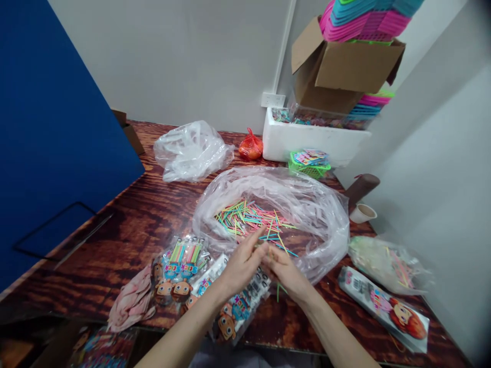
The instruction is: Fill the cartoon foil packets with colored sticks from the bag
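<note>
My left hand (245, 260) and my right hand (283, 266) meet at the near side of a spread-out clear plastic bag (326, 225). Their fingers are bent together, and whatever is between them is mostly hidden. Thin coloured sticks (245, 217) in pink, green, yellow and blue lie loose in the bag, just beyond my fingertips. A green stick (279, 290) shows below my right hand. Under my left wrist are flat printed packets (233, 314) with a cartoon face. Left of them, another packet (182, 268) has coloured sticks showing through it.
A pink cloth (134, 299) lies at the front left. On the right are a printed pouch (383, 306), a bag of sticks (391, 263) and a paper cup (362, 213). A crumpled bag (192, 151), red bag (251, 146), green basket (310, 166) and foam box (314, 143) stand behind.
</note>
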Motion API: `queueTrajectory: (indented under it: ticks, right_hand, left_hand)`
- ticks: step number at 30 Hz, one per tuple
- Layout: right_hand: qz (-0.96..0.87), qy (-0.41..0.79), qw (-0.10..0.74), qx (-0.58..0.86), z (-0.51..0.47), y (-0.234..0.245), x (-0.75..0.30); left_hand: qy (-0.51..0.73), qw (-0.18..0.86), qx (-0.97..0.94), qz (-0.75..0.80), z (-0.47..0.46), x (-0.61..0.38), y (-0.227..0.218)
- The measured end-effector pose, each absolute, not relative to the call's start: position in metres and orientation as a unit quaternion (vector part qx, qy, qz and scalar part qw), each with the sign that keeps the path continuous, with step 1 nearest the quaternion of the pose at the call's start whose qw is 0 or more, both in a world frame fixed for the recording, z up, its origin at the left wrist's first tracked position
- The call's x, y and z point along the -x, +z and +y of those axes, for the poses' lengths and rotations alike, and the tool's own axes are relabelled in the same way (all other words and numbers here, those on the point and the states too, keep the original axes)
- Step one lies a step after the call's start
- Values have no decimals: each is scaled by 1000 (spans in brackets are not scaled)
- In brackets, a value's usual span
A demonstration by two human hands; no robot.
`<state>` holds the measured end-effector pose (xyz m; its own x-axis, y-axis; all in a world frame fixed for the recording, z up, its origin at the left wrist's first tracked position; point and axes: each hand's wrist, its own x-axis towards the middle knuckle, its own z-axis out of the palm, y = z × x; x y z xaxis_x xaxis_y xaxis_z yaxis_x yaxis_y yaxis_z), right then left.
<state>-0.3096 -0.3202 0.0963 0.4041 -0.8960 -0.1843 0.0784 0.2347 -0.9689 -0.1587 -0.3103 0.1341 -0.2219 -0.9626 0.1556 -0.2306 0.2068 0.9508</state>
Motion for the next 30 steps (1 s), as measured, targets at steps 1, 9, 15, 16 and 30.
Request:
queueTrajectory:
  ticks: [1, 9, 15, 16, 30]
  right_hand:
    - [426, -408, 628, 507, -322, 94, 314]
    - [491, -503, 500, 506, -332, 46, 352]
    - [500, -470, 486, 541, -325, 36, 355]
    - [501, -473, 485, 538, -325, 37, 355]
    - [588, -39, 247, 769, -293, 69, 343]
  left_hand:
    - [-440, 443, -459, -632, -310, 157, 133]
    - [-362, 379, -541, -658, -292, 151, 111]
    - [-208, 103, -526, -818, -256, 190, 90]
    - [-179, 77, -519, -832, -251, 198, 85]
    - [-117, 54, -481, -867, -242, 203, 53]
